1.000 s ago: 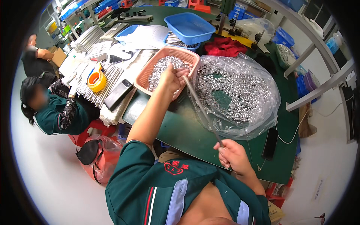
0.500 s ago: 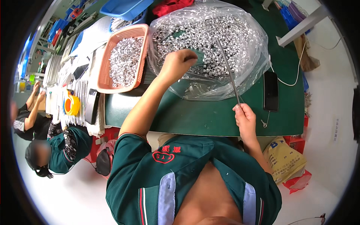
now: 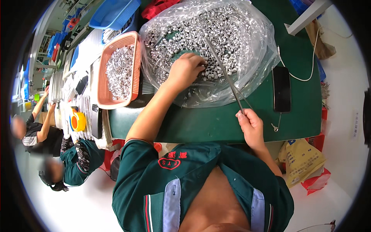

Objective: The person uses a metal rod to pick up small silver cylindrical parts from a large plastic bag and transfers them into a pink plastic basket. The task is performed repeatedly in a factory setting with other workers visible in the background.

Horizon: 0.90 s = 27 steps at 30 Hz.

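In my right hand, closed around its near end, is a long thin metal rod. The rod slants up and left over a clear plastic bag, which is spread open on the table. Many small silver metal sleeves lie loose on and inside the bag. My left hand is down at the near part of this pile, fingers curled and fingertips against the sleeves. Whatever is pinched there is too small and partly hidden to make out.
Left of the bag stands a pink plastic basket of small metal parts, with a blue basket behind it. A black phone and a white cable lie on the green table at right. Two people sit at far left.
My left hand has lowered onto the sleeves, its fingertips now touching them. The rod's far end has swung left while my right hand keeps its grip. The whole view has shifted slightly.
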Motion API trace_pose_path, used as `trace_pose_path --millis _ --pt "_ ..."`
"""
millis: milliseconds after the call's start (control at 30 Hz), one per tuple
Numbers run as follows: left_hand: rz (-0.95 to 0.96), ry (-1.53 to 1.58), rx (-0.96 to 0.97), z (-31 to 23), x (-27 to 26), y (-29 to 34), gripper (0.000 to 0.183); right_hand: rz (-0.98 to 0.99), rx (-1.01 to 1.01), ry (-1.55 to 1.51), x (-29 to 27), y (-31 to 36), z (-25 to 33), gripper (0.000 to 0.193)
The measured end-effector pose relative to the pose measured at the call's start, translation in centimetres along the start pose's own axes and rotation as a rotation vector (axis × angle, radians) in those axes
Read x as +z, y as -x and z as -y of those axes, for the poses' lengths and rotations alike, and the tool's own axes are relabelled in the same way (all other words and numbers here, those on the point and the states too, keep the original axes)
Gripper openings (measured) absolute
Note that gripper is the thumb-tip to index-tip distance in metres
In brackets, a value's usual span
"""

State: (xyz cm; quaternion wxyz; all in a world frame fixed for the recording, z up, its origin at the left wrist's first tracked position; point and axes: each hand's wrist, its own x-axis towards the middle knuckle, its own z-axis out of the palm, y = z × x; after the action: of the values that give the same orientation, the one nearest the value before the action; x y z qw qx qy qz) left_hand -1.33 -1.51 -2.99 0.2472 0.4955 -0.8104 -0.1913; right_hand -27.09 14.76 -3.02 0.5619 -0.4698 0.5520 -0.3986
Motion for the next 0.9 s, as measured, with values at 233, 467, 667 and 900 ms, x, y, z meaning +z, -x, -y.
trace_pose_path --millis 233,467,667,900 --pt "-0.045 1.379 -0.237 2.7 -2.4 2.1 0.02 0.131 -0.044 0.107 -0.1 -0.7 0.9 0.014" --pt "-0.096 1.543 -0.228 3.8 -2.8 2.9 0.017 0.195 0.043 0.113 -0.5 -0.9 1.6 0.018" --pt "-0.137 1.371 -0.242 3.0 -3.4 2.7 0.017 0.193 0.003 0.165 -0.3 -0.8 1.3 0.02" --pt "-0.175 0.983 -0.3 1.6 -5.5 2.9 0.016 0.115 -0.126 0.286 0.5 -0.4 1.3 0.017"
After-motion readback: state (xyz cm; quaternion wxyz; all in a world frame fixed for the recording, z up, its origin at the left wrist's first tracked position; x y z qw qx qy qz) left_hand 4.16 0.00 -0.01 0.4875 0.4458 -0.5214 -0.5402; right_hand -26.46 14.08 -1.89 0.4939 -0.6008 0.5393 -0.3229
